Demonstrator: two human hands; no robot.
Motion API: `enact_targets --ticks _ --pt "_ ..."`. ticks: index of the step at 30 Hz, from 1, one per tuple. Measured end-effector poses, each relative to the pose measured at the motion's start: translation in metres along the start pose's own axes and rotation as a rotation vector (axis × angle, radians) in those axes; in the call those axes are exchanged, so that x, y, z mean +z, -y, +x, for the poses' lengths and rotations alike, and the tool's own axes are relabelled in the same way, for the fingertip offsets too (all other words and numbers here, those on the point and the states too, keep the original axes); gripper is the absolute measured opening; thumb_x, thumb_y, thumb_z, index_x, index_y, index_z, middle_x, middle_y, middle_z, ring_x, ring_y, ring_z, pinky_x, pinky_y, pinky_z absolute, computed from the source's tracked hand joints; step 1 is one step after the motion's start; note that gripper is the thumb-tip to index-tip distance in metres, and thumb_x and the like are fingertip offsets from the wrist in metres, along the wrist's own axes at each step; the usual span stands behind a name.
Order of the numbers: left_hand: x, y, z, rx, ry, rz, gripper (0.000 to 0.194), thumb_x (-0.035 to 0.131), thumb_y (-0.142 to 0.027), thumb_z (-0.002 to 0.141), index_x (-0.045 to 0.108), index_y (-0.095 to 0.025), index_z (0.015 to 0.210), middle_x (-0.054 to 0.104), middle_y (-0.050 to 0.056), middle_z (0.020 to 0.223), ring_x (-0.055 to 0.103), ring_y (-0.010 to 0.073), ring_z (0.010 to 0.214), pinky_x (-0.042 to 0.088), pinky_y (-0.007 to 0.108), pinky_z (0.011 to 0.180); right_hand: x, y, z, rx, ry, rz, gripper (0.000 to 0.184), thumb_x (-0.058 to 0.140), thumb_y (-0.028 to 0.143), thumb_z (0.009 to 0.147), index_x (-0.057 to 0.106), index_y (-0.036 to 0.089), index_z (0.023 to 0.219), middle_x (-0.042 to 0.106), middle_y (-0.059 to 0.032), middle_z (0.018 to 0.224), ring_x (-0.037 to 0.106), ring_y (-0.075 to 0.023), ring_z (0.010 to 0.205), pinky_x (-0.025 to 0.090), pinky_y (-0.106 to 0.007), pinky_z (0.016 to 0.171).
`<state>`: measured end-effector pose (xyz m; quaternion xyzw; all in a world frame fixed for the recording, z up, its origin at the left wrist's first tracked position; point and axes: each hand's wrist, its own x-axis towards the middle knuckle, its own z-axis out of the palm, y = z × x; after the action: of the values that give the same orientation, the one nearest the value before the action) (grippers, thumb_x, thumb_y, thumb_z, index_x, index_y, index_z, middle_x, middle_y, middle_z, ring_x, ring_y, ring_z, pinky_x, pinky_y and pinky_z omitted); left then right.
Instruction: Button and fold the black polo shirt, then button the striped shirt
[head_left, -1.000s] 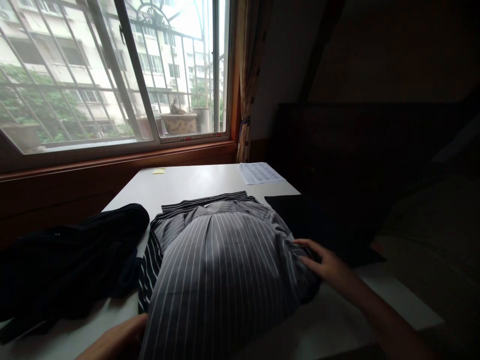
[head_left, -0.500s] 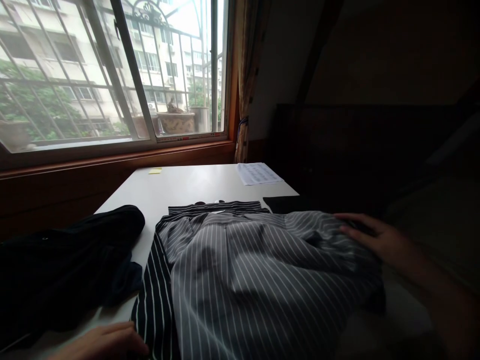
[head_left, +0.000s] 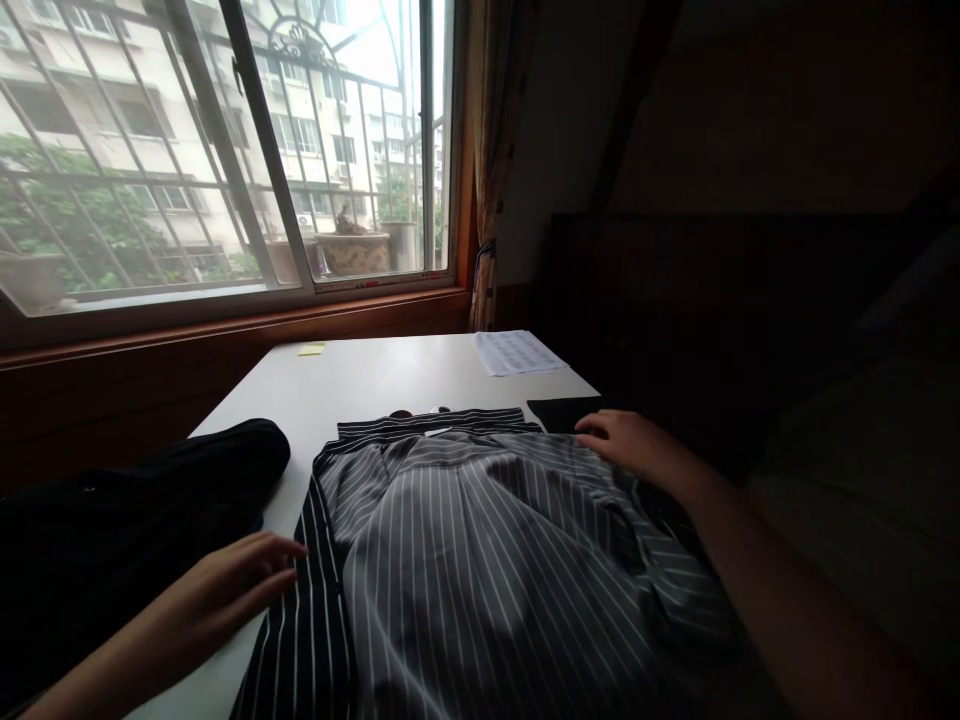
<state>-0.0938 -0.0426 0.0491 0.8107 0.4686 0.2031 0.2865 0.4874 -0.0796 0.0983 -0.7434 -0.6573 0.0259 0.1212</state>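
A striped shirt point(head_left: 465, 540) lies spread with its grey inner side up, and its black, white-striped outer side shows along the left edge and at the collar. Beside that left edge, my left hand point(head_left: 240, 575) hovers or just touches the cloth, thumb and fingers apart. Over the upper right part of the shirt is my right hand point(head_left: 630, 440). Its bent fingertips rest at the fabric near the shoulder, with no cloth seen gripped. The shirt's lower end runs out of view, and its right side is dark and rumpled.
Dark clothing point(head_left: 150, 540) lies heaped on the left of the white table point(head_left: 375, 370). A black cloth point(head_left: 559, 412) is behind the shirt at right. Printed paper point(head_left: 517, 352) and a yellow note point(head_left: 311, 349) sit at the far edge, below a barred window point(head_left: 337, 150).
My right hand drew the shirt's right side outward, then let go and came back left to the shoulder. My left hand rose from the lower edge along the shirt's left side.
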Motion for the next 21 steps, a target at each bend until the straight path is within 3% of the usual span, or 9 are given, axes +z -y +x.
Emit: enact_targets --ticks 2,6,9,12,16,21 --pt "0.0 0.002 0.033 0.022 -0.017 -0.016 0.039 0.058 -0.056 0.085 0.073 -0.027 0.106 0.072 0.006 0.1 0.069 0.0232 0.088 0.057 0.029 0.078 0.017 0.004 0.032 0.055 0.045 -0.012 0.022 0.065 0.034 0.083 0.077 0.022 0.097 0.074 -0.0066 0.098 0.067 -0.0222 0.092 0.046 -0.027 0.077" --pt "0.01 0.02 0.095 -0.022 -0.239 0.114 0.047 0.052 -0.055 0.084 0.07 -0.018 0.108 0.067 0.01 0.107 0.068 0.0254 0.093 0.055 0.033 0.081 0.059 0.008 0.076 0.128 0.048 -0.015 0.023 0.065 0.032 0.084 0.077 0.02 0.099 0.074 -0.0082 0.101 0.067 -0.0232 0.095 0.046 -0.026 0.08" --pt "0.019 0.034 0.134 -0.138 -0.326 0.221 0.051 0.047 -0.047 0.084 0.067 -0.013 0.115 0.064 0.014 0.114 0.067 0.026 0.096 0.053 0.034 0.086 0.087 0.012 0.087 0.211 -0.018 -0.043 0.031 0.063 0.034 0.086 0.074 0.015 0.108 0.069 -0.0149 0.111 0.065 -0.0275 0.102 0.045 -0.03 0.087" --pt "0.029 0.044 0.164 -0.196 -0.354 0.262 0.053 0.051 -0.042 0.081 0.066 -0.006 0.116 0.065 0.019 0.11 0.066 0.0305 0.098 0.05 0.039 0.091 0.109 0.013 0.087 0.278 -0.098 -0.057 0.035 0.06 0.034 0.089 0.07 0.013 0.115 0.063 -0.0194 0.12 0.062 -0.0297 0.108 0.043 -0.034 0.093" --pt "0.039 0.053 0.182 -0.22 -0.363 0.264 0.047 0.057 -0.041 0.077 0.069 -0.008 0.108 0.07 0.017 0.096 0.065 0.0322 0.096 0.048 0.039 0.09 0.124 0.005 0.084 0.302 -0.145 -0.023 0.029 0.058 0.033 0.09 0.071 0.014 0.108 0.067 -0.0171 0.111 0.064 -0.0271 0.103 0.044 -0.032 0.09" --pt "0.046 0.059 0.176 -0.207 -0.38 0.171 0.037 0.058 -0.042 0.075 0.071 -0.014 0.096 0.074 0.014 0.097 0.068 0.0294 0.093 0.051 0.034 0.083 0.13 -0.004 0.079 0.268 -0.186 0.062 0.019 0.062 0.031 0.086 0.073 0.018 0.094 0.071 -0.0092 0.1 0.065 -0.0222 0.096 0.045 -0.028 0.085"
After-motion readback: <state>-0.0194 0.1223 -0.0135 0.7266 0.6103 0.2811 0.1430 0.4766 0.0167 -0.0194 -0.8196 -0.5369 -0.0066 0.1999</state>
